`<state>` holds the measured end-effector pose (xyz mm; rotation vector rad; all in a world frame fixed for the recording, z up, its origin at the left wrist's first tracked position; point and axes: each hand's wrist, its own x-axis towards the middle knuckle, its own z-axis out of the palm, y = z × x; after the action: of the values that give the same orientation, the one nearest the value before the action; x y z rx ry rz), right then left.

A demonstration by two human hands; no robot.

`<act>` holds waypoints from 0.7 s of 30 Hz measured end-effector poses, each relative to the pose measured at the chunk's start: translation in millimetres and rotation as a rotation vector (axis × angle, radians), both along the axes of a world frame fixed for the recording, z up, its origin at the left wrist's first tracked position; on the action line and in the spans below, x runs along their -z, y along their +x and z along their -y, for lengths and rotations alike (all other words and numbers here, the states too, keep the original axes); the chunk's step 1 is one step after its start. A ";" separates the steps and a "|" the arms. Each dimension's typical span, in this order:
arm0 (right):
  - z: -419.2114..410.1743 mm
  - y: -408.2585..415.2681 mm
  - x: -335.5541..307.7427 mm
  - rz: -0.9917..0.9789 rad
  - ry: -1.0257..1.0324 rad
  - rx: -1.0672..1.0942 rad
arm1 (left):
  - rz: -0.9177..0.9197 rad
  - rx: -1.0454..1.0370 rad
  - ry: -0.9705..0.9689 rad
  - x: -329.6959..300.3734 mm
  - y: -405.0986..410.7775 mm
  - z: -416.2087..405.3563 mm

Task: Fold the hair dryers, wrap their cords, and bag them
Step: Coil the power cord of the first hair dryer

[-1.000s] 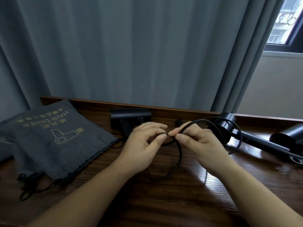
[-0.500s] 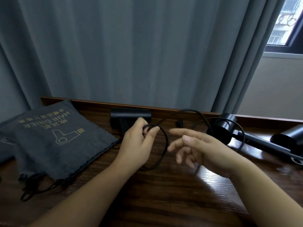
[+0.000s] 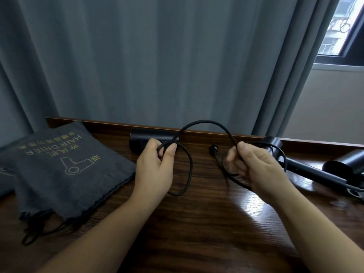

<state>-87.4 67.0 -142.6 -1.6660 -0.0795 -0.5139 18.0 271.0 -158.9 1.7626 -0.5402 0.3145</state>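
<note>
Head view: the left hand (image 3: 155, 170) pinches a hanging loop of black cord (image 3: 202, 123) between thumb and curled fingers, just in front of the folded hair dryer (image 3: 141, 139), whose barrel lies left to right along the wooden table's (image 3: 197, 223) back edge. The right hand (image 3: 258, 168) curls around the cord too, which arches up between both hands. Plug (image 3: 213, 149) lies between them on the table.

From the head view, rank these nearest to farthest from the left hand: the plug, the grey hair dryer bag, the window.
From the left hand:
1. Grey hair dryer bag, just to its left on the table.
2. Plug, to its right between the hands; too close to the bag to rank firmly.
3. Window, far upper right.
</note>
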 end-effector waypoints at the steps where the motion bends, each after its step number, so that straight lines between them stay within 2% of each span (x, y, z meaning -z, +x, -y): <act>1: -0.8 -2.2 -3.7 0.033 -0.007 0.043 | -0.006 -0.002 0.024 0.4 0.8 0.5; 5: 3.3 -8.5 -13.6 0.135 -0.128 0.219 | -0.038 0.035 0.090 2.9 3.3 2.3; 7: 3.1 -9.0 -15.9 0.150 -0.113 0.224 | -0.070 0.056 0.059 2.2 2.7 0.7; 9: 3.1 -9.0 -14.9 0.136 -0.192 0.229 | -0.081 0.038 0.073 1.2 2.4 -0.4; 13: 5.2 -8.2 -8.4 0.154 -0.582 0.314 | -0.103 -0.005 0.176 2.4 2.8 2.0; 16: 8.8 -4.6 -6.4 0.150 -0.899 0.447 | -0.125 0.042 0.136 0.7 -0.2 1.2; 18: 9.6 -3.1 -6.0 0.150 -1.014 0.458 | -0.142 0.045 0.157 -2.3 -2.9 1.9; 21: 9.2 -2.0 -1.3 0.166 -1.094 0.408 | -0.128 -0.018 0.291 -1.6 -2.8 4.3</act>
<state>-89.4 57.8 -141.4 -2.7269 -0.1609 -1.0295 15.2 266.8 -157.3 2.0541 -0.4959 0.1382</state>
